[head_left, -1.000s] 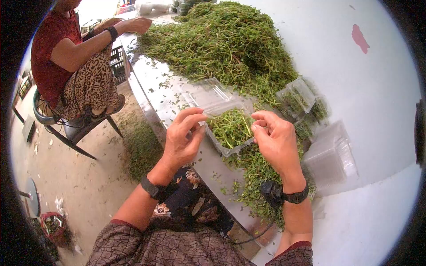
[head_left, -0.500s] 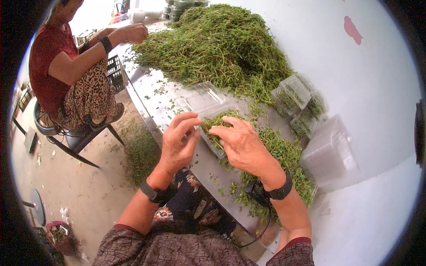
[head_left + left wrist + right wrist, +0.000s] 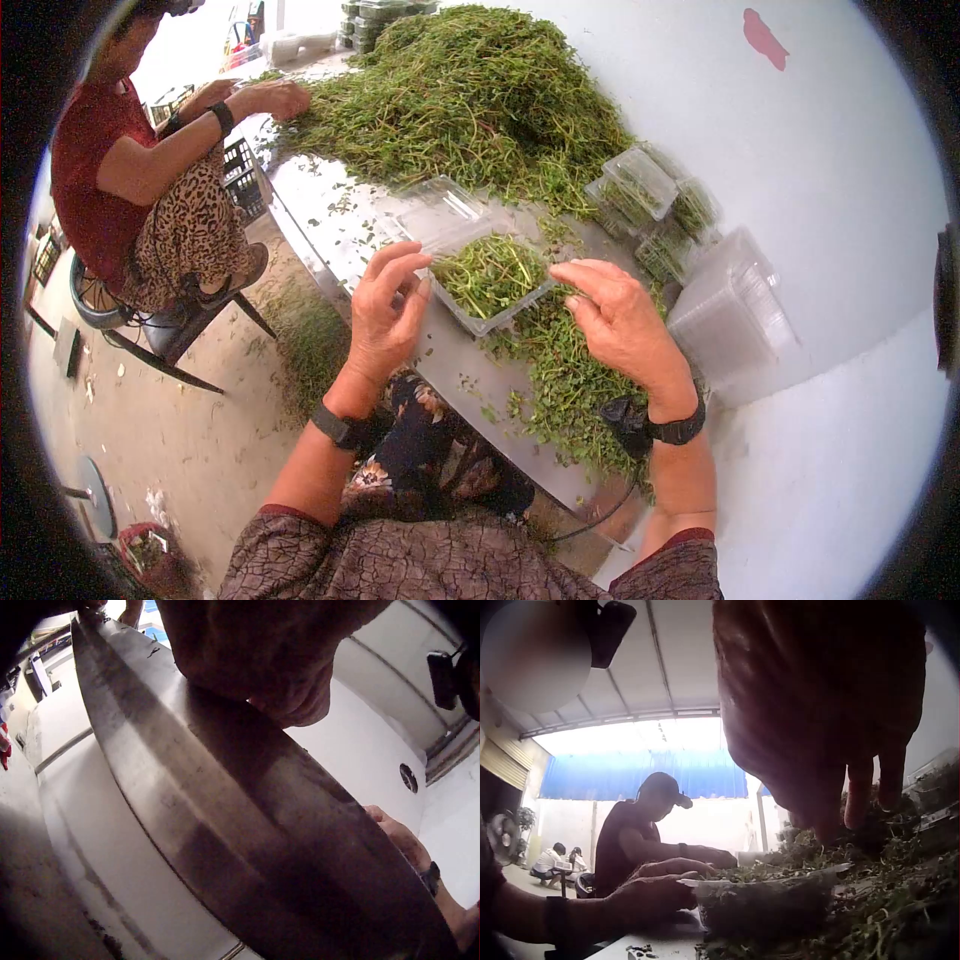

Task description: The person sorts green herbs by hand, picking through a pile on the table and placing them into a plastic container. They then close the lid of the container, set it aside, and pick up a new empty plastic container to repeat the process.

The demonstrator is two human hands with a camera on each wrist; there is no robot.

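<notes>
A clear plastic clamshell box (image 3: 483, 322) full of leafy green stems (image 3: 490, 275) sits near the table's front edge, its lid (image 3: 440, 208) folded back. My left hand (image 3: 385, 305) pinches the box's left rim between fingers and thumb. At the opposite rim is my right hand (image 3: 622, 318), index finger stretched toward the greens and thumb apart from it. In the right wrist view the right hand (image 3: 817, 712) hangs over the filled box (image 3: 765, 896), with the left hand (image 3: 656, 889) at its far side. The left wrist view mostly shows the table's underside (image 3: 225, 802).
A large heap of greens (image 3: 480, 100) covers the table's back, and loose greens (image 3: 580, 400) lie right of the box. Filled boxes (image 3: 650, 205) and nested empty ones (image 3: 730, 310) stand along the right. Another person (image 3: 130, 170) sits at the left by the heap.
My right hand reached left over the greens in the box, then drew back to its right rim. The left hand stays at the left rim. The head view has shifted slightly.
</notes>
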